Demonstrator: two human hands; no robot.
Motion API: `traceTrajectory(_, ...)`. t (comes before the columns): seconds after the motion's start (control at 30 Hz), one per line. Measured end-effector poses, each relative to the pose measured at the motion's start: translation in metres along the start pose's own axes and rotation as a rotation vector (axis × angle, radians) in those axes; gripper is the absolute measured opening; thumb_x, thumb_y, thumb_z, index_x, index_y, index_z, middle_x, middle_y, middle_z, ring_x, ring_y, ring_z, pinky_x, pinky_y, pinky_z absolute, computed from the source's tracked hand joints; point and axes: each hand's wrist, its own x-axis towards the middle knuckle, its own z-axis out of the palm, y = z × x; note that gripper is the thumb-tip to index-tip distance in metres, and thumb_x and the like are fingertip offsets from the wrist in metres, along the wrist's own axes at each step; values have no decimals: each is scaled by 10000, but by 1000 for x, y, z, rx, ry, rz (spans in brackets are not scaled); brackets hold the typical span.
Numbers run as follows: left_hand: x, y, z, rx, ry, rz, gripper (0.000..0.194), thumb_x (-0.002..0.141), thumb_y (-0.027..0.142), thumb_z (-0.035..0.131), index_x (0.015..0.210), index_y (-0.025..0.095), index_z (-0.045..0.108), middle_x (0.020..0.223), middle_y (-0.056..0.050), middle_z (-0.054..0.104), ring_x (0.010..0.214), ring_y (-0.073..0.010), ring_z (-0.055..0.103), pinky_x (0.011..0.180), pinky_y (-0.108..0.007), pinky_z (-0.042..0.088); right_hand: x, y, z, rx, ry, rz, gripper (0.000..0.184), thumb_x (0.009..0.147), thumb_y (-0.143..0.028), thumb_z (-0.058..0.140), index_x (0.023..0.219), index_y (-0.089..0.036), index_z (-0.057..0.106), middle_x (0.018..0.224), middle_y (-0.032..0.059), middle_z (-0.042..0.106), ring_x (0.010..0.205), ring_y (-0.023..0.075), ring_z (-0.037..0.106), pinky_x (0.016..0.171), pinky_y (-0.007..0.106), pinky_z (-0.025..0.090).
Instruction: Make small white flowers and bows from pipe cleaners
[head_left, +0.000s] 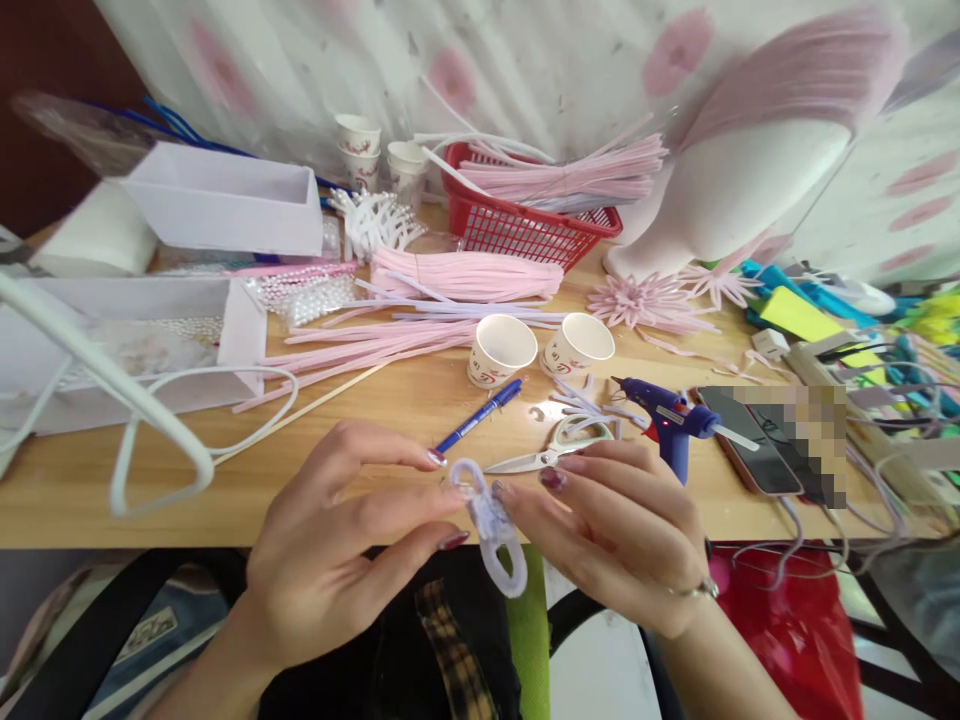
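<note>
A pale lavender pipe cleaner piece [501,540], bent into loops with a bunched middle, is held just over the table's front edge. My left hand [337,545] has it by the upper left, a fingertip against the small upper loop and the thumb tip close beside. From the other side my right hand [615,530] pinches the bunched middle between its fingertips. The lower loop hangs free between both hands. Close beyond lie white-handled scissors [525,462], partly covered by my right hand, and a blue pen [480,415].
Two paper cups [502,352] stand behind the pen. A blue glue gun [667,415] and phones [750,440] lie to the right. Pink pipe cleaners [465,275] and a red basket [525,225] fill the back. At left are a white box [244,345] and a white frame [161,465].
</note>
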Motion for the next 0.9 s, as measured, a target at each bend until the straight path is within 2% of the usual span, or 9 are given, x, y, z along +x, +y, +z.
traceTrajectory(0.07,4,0,-3,106,-59,85,279,896,131,731,1108,311,762,1073,-25,729,930,-185,687,804,-320,576,-2,2,7,104,4,63,145,846,-117,810,957,-211,804,933,34,705,835,186,681,699,307,627)
traceTrajectory(0.13,8,0,-4,132,-103,107,236,932,134,687,1075,305,763,1083,-27,724,961,-183,680,825,-320,569,-4,3,11,182,-19,157,174,867,-120,787,1005,-226,789,1034,41,684,903,197,685,733,312,622)
traceTrajectory(0.27,14,-1,-4,74,-140,72,234,912,84,684,1011,277,771,1065,-26,726,980,-177,673,867,-301,548,-2,1,11,354,-101,266,183,920,-84,675,1018,-197,781,1102,80,658,954,209,693,790,341,597)
traceTrajectory(0.37,16,-2,-4,-1,-176,-49,206,896,73,696,955,250,783,996,-14,735,933,-150,690,849,-255,548,2,-1,10,518,-171,359,242,918,-35,598,1031,-167,767,1121,110,634,1010,223,671,821,369,580)
traceTrajectory(0.47,17,-4,-4,-161,-246,-262,189,908,105,695,942,259,798,955,4,736,890,-121,706,803,-195,549,4,-1,10,765,-216,545,229,894,-35,629,1011,-184,759,1109,104,623,1046,228,638,822,358,572)
traceTrajectory(0.6,17,-9,-2,-392,-328,-475,186,933,170,685,962,295,820,978,8,746,920,-126,720,844,-192,550,3,-1,14,1017,-238,733,206,910,-77,671,991,-232,778,1095,81,621,1043,219,625,862,355,558)
traceTrajectory(0.77,15,-11,3,-459,-296,-602,121,897,224,742,915,300,834,963,10,752,941,-124,714,872,-171,529,0,-3,14,1098,-240,823,254,925,-85,672,1041,-275,795,1092,64,631,1055,214,617,938,368,511)
traceTrajectory(0.9,14,-12,7,-487,-283,-636,100,882,232,759,890,296,836,945,12,754,928,-122,710,869,-172,525,-3,-5,13,1182,-241,887,231,944,-133,680,1048,-297,805,1095,56,637,1084,215,598,991,373,471)
